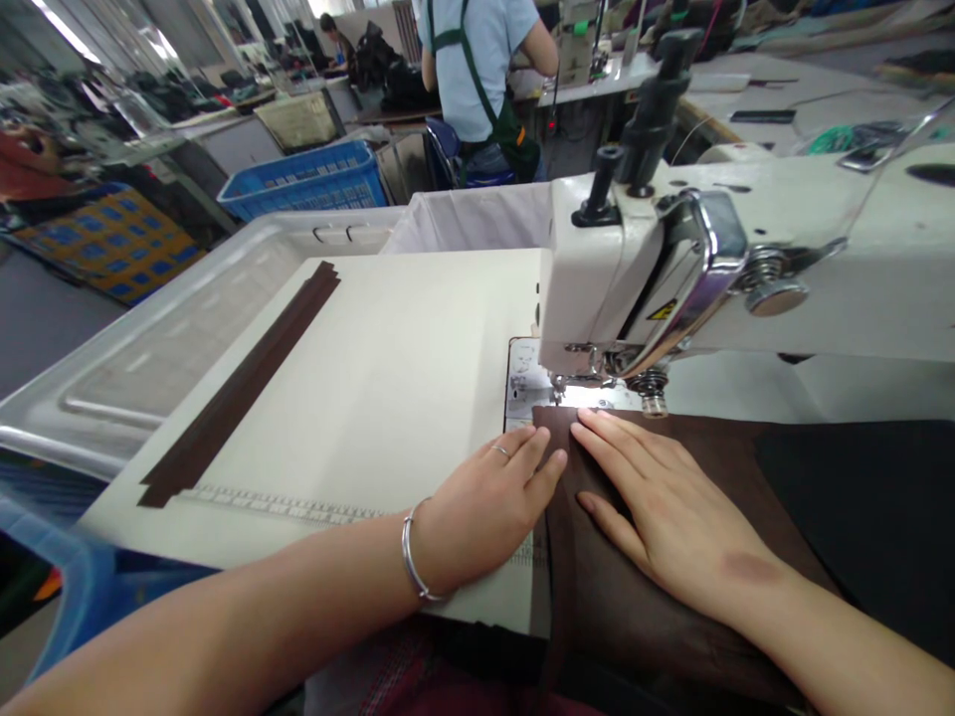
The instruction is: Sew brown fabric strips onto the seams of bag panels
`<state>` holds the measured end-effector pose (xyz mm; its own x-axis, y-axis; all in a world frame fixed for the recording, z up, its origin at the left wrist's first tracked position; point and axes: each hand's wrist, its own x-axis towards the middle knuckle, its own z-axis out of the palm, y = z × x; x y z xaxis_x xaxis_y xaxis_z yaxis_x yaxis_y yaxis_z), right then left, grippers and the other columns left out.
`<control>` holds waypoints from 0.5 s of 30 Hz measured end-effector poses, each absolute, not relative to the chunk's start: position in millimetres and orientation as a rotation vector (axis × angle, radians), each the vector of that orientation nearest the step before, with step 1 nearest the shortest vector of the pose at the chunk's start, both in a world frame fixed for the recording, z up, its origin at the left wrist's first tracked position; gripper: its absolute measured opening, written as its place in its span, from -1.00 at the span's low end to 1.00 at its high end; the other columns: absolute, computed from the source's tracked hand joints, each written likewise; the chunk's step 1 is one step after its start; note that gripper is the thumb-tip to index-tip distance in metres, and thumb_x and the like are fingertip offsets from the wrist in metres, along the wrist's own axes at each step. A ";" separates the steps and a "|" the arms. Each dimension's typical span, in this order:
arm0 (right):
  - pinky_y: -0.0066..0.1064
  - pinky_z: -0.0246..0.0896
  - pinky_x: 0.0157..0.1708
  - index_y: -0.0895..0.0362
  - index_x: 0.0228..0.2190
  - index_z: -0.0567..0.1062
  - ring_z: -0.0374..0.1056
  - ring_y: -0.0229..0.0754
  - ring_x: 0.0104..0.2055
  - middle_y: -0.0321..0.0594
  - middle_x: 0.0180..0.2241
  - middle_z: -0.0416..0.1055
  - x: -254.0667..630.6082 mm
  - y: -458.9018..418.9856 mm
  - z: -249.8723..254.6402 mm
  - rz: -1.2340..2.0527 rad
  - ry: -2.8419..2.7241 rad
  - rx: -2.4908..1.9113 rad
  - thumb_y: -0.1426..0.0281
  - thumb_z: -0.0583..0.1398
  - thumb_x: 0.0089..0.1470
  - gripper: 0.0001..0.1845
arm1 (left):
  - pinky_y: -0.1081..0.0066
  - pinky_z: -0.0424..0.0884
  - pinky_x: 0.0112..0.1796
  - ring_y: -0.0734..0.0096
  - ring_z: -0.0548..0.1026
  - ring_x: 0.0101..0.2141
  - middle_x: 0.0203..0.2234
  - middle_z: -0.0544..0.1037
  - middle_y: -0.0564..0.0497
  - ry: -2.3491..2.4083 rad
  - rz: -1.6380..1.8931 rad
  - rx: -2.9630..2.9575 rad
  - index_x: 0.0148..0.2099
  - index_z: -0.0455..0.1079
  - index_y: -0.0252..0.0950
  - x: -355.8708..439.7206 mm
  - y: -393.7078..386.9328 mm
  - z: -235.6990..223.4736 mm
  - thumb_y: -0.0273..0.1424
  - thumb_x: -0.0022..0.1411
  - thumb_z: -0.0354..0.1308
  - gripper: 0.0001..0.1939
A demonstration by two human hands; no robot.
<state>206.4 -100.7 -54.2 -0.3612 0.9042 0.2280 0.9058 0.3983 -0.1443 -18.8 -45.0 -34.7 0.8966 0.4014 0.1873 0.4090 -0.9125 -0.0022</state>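
A dark brown leather-like piece (597, 617) lies on the sewing machine bed, its far edge by the presser foot (558, 388). My right hand (657, 487) rests flat on it, fingers stretched toward the needle area and thumb apart. At the piece's left edge is my left hand (496, 497), wearing a ring and a bracelet; its fingers are extended, with the tips touching the brown strip along that edge. Neither hand grips anything. The white sewing machine (619, 268) stands just beyond the hands. A black piece (872, 497) lies at the right, against the brown one.
Brown strips (246, 378) lie on the pale table (403, 368), near a printed ruler (284, 505). Past the table stand a clear plastic bin (171, 338) and a blue basket (305, 179). A person (477, 89) sits farther back, facing away.
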 end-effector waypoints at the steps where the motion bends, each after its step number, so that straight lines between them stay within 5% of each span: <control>1: -0.05 0.13 0.16 0.12 0.26 0.11 0.07 0.01 0.28 -0.07 0.28 0.10 206.6 -100.6 -54.6 -0.013 -2.390 -1.589 0.19 0.06 0.22 -0.35 | 0.08 0.39 0.09 0.03 0.32 0.12 0.11 0.31 -0.38 -0.637 -0.291 -3.022 0.20 0.22 -0.52 -18.5 -44.4 -34.5 -0.52 0.35 -0.10 -0.59; 15: 0.00 0.12 0.13 0.14 0.26 0.14 0.13 0.09 0.23 -0.01 0.22 0.21 217.8 -86.5 -55.4 -0.066 -2.420 -1.625 0.14 0.03 0.23 -0.36 | 0.13 0.35 0.12 0.08 0.31 0.11 0.09 0.32 -0.33 -0.625 -0.332 -3.030 0.19 0.21 -0.52 -6.2 -29.8 -38.7 -0.52 0.37 -0.14 -0.61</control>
<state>217.8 -86.5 -55.4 -0.3610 0.9084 0.2107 0.9186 0.3854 -0.0876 -6.2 -29.8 -38.7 0.8965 0.3881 0.2139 0.3944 -0.9188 0.0139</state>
